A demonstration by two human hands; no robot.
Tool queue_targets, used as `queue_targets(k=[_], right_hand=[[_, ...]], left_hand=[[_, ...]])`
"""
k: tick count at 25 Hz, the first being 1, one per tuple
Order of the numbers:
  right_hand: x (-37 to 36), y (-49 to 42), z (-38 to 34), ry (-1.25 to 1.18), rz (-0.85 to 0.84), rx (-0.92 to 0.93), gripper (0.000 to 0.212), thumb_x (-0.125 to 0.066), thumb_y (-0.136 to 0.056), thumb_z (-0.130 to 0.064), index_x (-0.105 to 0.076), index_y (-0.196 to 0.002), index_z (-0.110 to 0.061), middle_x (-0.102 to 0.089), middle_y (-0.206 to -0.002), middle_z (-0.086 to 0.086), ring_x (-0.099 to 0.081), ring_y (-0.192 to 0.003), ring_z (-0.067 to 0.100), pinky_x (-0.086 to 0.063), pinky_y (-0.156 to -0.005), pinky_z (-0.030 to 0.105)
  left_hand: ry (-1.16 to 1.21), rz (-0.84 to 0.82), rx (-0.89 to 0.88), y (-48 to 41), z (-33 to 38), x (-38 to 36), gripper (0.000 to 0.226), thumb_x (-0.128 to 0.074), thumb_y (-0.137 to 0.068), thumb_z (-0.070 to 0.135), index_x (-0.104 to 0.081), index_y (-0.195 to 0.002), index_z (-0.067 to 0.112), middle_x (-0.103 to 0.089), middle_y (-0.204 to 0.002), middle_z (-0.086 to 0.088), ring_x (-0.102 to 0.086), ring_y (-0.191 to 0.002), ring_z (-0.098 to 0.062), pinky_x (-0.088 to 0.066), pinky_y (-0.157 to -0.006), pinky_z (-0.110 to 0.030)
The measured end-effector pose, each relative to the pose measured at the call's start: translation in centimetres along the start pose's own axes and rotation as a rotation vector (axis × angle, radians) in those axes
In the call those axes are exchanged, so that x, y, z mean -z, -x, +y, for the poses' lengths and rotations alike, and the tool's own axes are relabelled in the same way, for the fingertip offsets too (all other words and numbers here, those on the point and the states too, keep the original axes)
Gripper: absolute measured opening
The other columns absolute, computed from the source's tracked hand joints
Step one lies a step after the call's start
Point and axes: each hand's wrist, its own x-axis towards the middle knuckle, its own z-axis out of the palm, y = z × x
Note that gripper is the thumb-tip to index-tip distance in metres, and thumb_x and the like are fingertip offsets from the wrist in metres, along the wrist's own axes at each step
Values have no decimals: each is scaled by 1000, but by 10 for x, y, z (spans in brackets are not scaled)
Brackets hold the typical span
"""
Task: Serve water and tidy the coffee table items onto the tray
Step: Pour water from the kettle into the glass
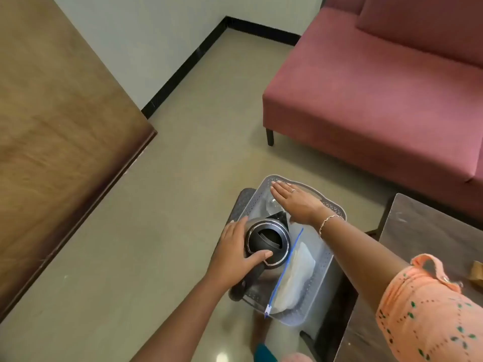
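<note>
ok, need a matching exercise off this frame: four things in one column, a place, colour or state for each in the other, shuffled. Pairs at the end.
Things:
1. kettle
2. zip bag
3. glass
4. sofa

Place, colour or state:
A. under the flat right hand
B. pink
C. black lid, held by the left hand
D. blue zip strip, lying on the tray beside the kettle

Pairs: 1-C, 2-D, 3-A, 4-B
</note>
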Motion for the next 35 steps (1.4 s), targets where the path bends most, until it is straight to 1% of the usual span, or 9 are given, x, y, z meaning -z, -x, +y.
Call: queue_targets(k=[4,12,16,20,23,25,26,30,35], right_hand=[[-10,-15,2,82,-39,-9,117,-77,-70,-32,9,-145,-5,7,-156,13,2,-144,28,-9,-117,42],[-20,-24,5,-48,13,-43,80,-49,-86,3,2,-147,-9,-3,-157,14,-5,-144,33,-35,-108,47],[-19,-27,5,-103,69,-75,82,-58,-79,2,-10,-145,-6,-21,-150,13,-23,-135,33,-46,-96,44],[-8,-14,8,-185,110,-131,91,-71,-70,-9,-17,-143,-4,-25,-147,14,-28,-131,34,-45,-95,45],[14,7,14,-284,185,-187,93,-74,-67,-17,-21,-142,-5,-27,-147,13,-28,-130,34,-42,-99,45],[31,30,16,-375,264,-240,92,-74,-64,-19,-25,-141,-6,-30,-145,12,-28,-128,34,-42,-98,45],[38,43,17,-436,312,-267,92,-75,-62,-18,-28,-140,-7,-31,-143,11,-29,-127,33,-42,-98,44],[52,103,9,-635,473,-390,93,-77,-57,-14,-32,-138,-10,-32,-142,9,-35,-127,29,-38,-96,32],[44,174,-19,-751,598,-569,94,-81,-54,-14,-35,-136,-8,-35,-138,8,-39,-125,24,-34,-94,26]], left_hand=[[50,-31,69,-3,-10,2,91,-65,-76,51,-15,-145,20,-21,-154,1,-14,-143,-16,-22,-116,-36],[94,-120,107,3,-25,-4,97,-73,-67,51,-18,-143,25,-28,-149,5,-26,-137,-11,-23,-107,-24],[105,-173,190,8,-28,-9,107,-75,-64,52,-13,-145,21,-24,-152,1,-25,-139,-14,-28,-112,-32],[92,-239,312,15,-32,-16,116,-73,-64,56,-3,-147,17,-19,-155,-5,-24,-141,-20,-29,-113,-36],[180,-285,426,18,-28,-17,97,-73,-66,54,-26,-140,12,-50,-136,-2,-52,-121,-18,-45,-95,-25],[202,-335,447,21,-21,-15,57,-73,-68,50,-49,-111,20,-63,-102,6,-61,-89,-7,-51,-70,-15],[208,-362,450,22,-19,-14,47,-74,-69,47,-52,-102,21,-63,-96,4,-60,-82,-7,-51,-67,-17],[270,-366,466,24,-18,-16,46,-75,-72,23,-54,-110,8,-63,-108,-16,-58,-85,-20,-50,-71,-27],[284,-202,470,31,-15,-30,38,-62,-70,0,-52,-106,3,-60,-94,-17,-55,-80,-26,-51,-78,-42]])
